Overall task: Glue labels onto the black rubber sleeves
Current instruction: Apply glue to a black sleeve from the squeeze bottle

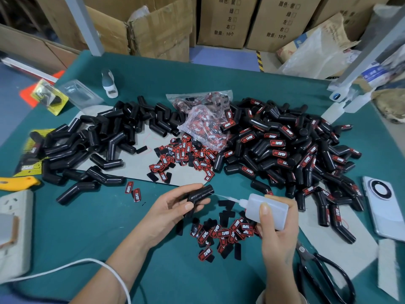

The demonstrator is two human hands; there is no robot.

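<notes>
One black rubber sleeve (pixel 199 195) sits in the left hand (pixel 173 207), low in the middle of the green tabletop (pixel 153 270). Its fingers and thumb curl around the bent tube and hold it up off the cloth. The right hand (pixel 277 233) wraps around a small white glue bottle (pixel 266 210), with the thumb pressed on its side. The thin tip of the bottle points left at the sleeve and is very near it, but I cannot tell if it touches. Just below the two hands lies a small heap of red and black labels (pixel 221 235), some face up and some showing a plain black back. More labels (pixel 184 156) are spread out farther up, beside a crinkly clear bag (pixel 203 126) stuffed with them. On the left is a big pile of bare sleeves (pixel 94 141) resting partly on a grey sheet of card (pixel 133 165). On the right is a bigger pile of sleeves with labels on them (pixel 285 148). Black scissors (pixel 324 275) lie near the right wrist, and a white phone (pixel 383 207) lies face down at the right edge. A white power strip (pixel 15 231) and a yellow knife (pixel 17 182) are at the left edge, and a white cable (pixel 72 265) crosses the left arm. Brown cardboard boxes (pixel 225 20) stand behind the tabletop.
</notes>
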